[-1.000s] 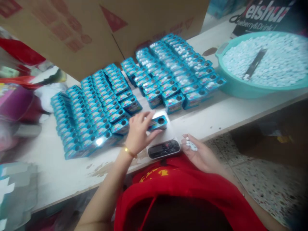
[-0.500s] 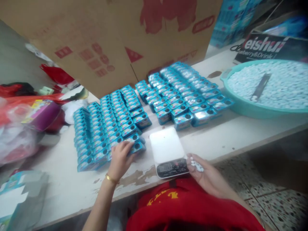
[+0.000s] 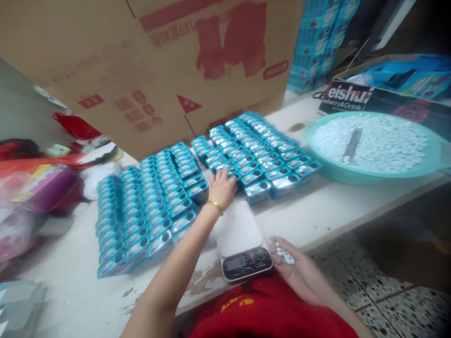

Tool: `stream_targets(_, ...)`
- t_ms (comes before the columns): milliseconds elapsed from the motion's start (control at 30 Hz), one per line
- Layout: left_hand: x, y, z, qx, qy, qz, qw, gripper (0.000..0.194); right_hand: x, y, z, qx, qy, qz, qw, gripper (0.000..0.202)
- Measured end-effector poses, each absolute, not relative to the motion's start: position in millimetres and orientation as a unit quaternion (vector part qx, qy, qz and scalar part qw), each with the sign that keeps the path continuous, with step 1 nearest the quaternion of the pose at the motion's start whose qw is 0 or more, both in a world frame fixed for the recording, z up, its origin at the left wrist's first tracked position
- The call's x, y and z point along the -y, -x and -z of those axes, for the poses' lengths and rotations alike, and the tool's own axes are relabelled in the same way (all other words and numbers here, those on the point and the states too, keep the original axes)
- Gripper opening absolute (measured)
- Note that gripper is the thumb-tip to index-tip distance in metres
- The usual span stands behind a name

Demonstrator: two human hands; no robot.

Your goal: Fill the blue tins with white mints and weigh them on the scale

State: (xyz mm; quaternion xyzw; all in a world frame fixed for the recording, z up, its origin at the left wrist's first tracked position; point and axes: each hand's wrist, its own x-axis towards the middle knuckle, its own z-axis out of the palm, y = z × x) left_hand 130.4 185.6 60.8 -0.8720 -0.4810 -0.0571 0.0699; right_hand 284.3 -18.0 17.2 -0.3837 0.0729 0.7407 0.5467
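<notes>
My left hand [image 3: 221, 188], with a gold bracelet at its wrist, reaches past the scale to the front left of the right-hand block of small blue boxes [image 3: 259, 189]. Its fingers bend over a box there, and the hand mostly hides that box. In my right hand [image 3: 294, 267], palm up and fingers curled, lie several small white tablets [image 3: 284, 254]. This hand is beside the right edge of a white digital scale [image 3: 239, 230], whose plate bears nothing I can see. Some boxes in the right-hand block have white tablets on their tops.
A turquoise basin [image 3: 369, 176] of white tablets stands at right, a clear scoop [image 3: 352, 144] lying in it. A large carton [image 3: 141, 84] rises behind the boxes. More blue boxes [image 3: 141, 220] fill the left. Plastic bags [image 3: 21, 225] lie far left.
My left hand has moved right and forward, from the front boxes of the left block to the right block. My right hand still holds the tablets beside the scale. The camera view has shifted.
</notes>
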Motion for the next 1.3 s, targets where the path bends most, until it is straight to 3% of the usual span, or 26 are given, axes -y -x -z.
stream_targets(133, -192, -132, -61, 0.477, 0.876, 0.041, 0.065, 0.014, 22, -294, -15, -0.110, 0.384, -0.732, 0.551, 0.006)
stream_targets(400, -129, -90, -128, 0.383, 0.923, 0.027, -0.022, 0.024, 21, -302, -6, -0.101, 0.396, -0.734, 0.543, 0.008)
stream_targets(600, -79, -105, -110, 0.394, 0.917, -0.034, -0.046, 0.014, 21, -301, -5, -0.083, 0.388, -0.751, 0.527, 0.010)
stream_targets(800, -70, -88, -115, 0.423, 0.889, 0.144, -0.093, 0.039, 27, -307, -1, -0.092, 0.411, -0.732, 0.536, 0.012)
stream_targets(967, -64, -48, -132, 0.522, 0.795, 0.295, -0.085, 0.020, 28, -306, -4, -0.091, 0.390, -0.744, 0.536, 0.011)
stream_targets(1300, -59, -26, -120, 0.554, 0.773, 0.292, -0.098, 0.018, 26, -302, -8, -0.053, 0.401, -0.739, 0.538, 0.018)
